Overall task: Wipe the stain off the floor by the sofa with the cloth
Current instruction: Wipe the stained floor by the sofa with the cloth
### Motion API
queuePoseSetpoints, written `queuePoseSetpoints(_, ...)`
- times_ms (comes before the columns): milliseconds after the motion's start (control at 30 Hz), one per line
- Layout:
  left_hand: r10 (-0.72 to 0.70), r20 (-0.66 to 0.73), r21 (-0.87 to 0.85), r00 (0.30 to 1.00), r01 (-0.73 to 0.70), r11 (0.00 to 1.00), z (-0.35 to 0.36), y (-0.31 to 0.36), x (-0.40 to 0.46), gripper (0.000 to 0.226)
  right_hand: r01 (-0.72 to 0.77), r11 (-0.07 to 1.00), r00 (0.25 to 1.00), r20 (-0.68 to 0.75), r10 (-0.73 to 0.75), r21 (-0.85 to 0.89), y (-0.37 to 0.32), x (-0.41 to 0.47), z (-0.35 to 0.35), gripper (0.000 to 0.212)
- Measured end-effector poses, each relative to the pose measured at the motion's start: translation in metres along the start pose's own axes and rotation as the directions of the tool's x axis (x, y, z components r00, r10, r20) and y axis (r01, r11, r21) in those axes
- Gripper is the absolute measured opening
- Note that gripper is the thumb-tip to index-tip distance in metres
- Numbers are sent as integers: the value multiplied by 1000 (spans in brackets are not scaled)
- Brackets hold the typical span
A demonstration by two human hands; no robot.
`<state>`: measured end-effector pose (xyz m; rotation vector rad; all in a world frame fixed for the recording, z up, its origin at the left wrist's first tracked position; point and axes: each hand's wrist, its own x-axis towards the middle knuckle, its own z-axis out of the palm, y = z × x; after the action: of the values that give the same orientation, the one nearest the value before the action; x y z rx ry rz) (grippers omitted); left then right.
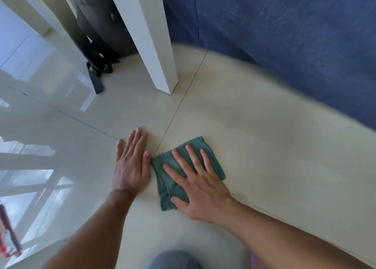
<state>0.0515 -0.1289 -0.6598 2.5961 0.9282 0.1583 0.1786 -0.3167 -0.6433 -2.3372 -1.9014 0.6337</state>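
The right hand (200,184) is pressing flat on the cloth (188,172), fingers spread wide across it and the thumb pinning its near edge, so the hand is not gripping anything, only bearing down. The cloth, a green ribbed square folded over on itself, is lying on the floor (264,146) just right of a tile joint, with the sofa (295,44) running along the floor's far right edge, near but not touching. The left hand (132,163) is resting palm down on the bare tile just beside the cloth's left corner, fingers held close together, seemingly propping the person's weight. No stain is showing around the cloth; whether one is lying under it cannot be told, and the tile between cloth and sofa is looking slightly dull, perhaps damp. The cloth is looking light, soft and limp, so it will probably be bunching and folding under a sideways push rather than sliding as one sheet; the fold along its near left side is already rumpling. The glossy tile is likely giving little friction, so the best hold is probably a broad flat palm over the middle with fingertips near the far edge, keeping the layers together, rather than a pinch at a corner. A white table leg (156,44) and a dark bag (97,51) are standing well beyond the hands, clear of the wiping area.
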Motion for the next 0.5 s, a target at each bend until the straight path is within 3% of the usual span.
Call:
queuePoseSetpoints(100, -6, -6, 4, 1000, 6, 1000, 2, 5, -1, 59, -33, 999, 999, 5, 33, 15, 23, -34, -1, 85)
queuePoseSetpoints(333, -46, 33, 35, 998, 45, 998, 7, 32, -6, 67, -390, 921, 920, -47, 388, -23, 92, -109, -5, 85)
queuePoseSetpoints(500, 131, 125, -15, 983, -130, 991, 31, 101, -12, 63, -553, 833, 830, -76, 552, 10, 127, -127, -9, 85)
